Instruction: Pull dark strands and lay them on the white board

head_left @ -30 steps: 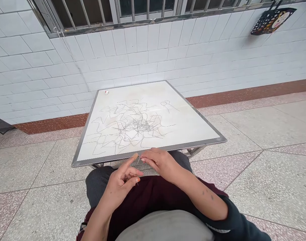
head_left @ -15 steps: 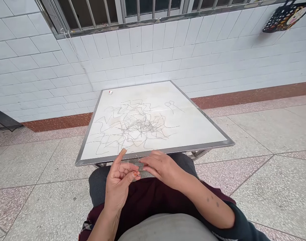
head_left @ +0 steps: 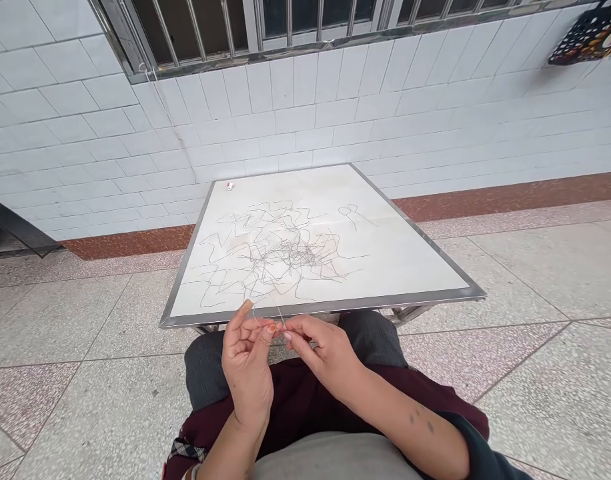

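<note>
Above my lap, at the table's front edge, my left hand (head_left: 248, 363) pinches a thin wire (head_left: 280, 312) between thumb and fingertips. My right hand (head_left: 330, 350) has its thumb and index finger closed on the same thin piece, close against the left fingertips. The wire's fine end sticks up between the hands, and another thin strand curves up by the left fingers. Just beyond lies a tangle of thin, bent dark wires (head_left: 290, 253), spread over the white table top (head_left: 410, 267). A looped wire (head_left: 348, 211) lies apart, to the right of the pile.
A small white and red object (head_left: 230, 187) sits at the table's far left corner. Metal trim (head_left: 335, 305) edges the table. Behind it stands a white tiled wall (head_left: 305, 133) with a barred window. A patterned bag (head_left: 585, 37) hangs at upper right.
My right hand has come in to meet the left, and its fingers have closed on the wire. The view has shifted slightly, moving the table rightward in the picture.
</note>
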Motion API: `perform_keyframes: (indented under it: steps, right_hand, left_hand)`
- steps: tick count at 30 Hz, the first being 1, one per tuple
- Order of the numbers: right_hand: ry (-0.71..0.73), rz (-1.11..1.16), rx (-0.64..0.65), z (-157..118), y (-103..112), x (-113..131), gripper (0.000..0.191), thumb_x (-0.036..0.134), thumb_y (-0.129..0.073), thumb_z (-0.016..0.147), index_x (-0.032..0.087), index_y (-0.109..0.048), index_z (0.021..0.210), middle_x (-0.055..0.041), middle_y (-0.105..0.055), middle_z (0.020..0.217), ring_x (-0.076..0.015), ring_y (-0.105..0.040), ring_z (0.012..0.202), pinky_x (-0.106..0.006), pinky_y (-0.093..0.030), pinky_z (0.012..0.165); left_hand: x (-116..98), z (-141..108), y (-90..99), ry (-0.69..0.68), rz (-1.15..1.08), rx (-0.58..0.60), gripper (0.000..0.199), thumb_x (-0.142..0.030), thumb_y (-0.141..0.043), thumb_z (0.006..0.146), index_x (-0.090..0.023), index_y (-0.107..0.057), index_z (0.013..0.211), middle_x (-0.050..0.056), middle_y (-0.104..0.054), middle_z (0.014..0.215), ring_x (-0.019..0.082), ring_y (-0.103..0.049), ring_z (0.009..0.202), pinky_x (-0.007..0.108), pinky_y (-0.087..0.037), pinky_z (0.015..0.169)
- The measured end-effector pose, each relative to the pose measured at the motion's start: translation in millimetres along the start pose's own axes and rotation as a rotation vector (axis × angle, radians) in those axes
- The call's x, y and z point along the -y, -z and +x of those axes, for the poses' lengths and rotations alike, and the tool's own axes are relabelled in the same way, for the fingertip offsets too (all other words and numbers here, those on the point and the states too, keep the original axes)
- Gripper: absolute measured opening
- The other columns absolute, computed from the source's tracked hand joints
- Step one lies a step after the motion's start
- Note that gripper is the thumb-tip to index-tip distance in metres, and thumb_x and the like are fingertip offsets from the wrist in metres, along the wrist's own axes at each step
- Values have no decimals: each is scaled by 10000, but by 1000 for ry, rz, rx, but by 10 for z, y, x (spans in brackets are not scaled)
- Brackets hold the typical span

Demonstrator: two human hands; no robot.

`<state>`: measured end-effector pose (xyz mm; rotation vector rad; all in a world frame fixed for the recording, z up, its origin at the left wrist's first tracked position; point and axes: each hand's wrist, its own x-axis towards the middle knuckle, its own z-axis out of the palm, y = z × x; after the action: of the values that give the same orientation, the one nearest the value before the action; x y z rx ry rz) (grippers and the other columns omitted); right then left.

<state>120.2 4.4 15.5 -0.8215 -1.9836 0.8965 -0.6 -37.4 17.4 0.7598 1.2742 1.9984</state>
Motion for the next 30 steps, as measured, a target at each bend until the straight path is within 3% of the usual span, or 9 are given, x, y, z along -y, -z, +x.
perform_keyframes:
  steps: [8,15,23,30]
  right_hand:
    - [11,11,-11,-2,-18,-34,182,246,-437,951,226,-616,976,-24,-682,861,-144,-632,759,-244,-489,679]
    - [20,-19,-23,12,-39,-29,176,244,-431,944,216,-601,911,-12,-650,792,-130,-572,669,-239,-446,632]
    - [-37,-5,-69,21,-61,-76,139,251,-470,925,209,-600,902,7,-630,735,-115,-540,609,-222,-420,588]
    - [-27,-49,-82,19,-55,-124,123,220,-480,917,210,-603,918,-4,-663,788,-125,-590,667,-231,-438,630]
  left_hand:
    - [-19,11,-60,58,-31,-13,418,-233,-716,764,-222,-587,1162,-8,-651,781,125,-648,691,273,-540,715]
    - [6,33,-169,85,-117,-47,374,-221,-738,744,-215,-611,1096,-38,-624,729,133,-670,765,294,-524,818]
    - [50,34,-156,193,-151,-4,376,-233,-743,741,-213,-604,1090,-35,-627,739,159,-682,832,310,-497,856]
    - [119,77,-106,264,-51,70,333,-247,-755,724,-184,-653,1034,-32,-630,692,80,-569,669,185,-439,655]
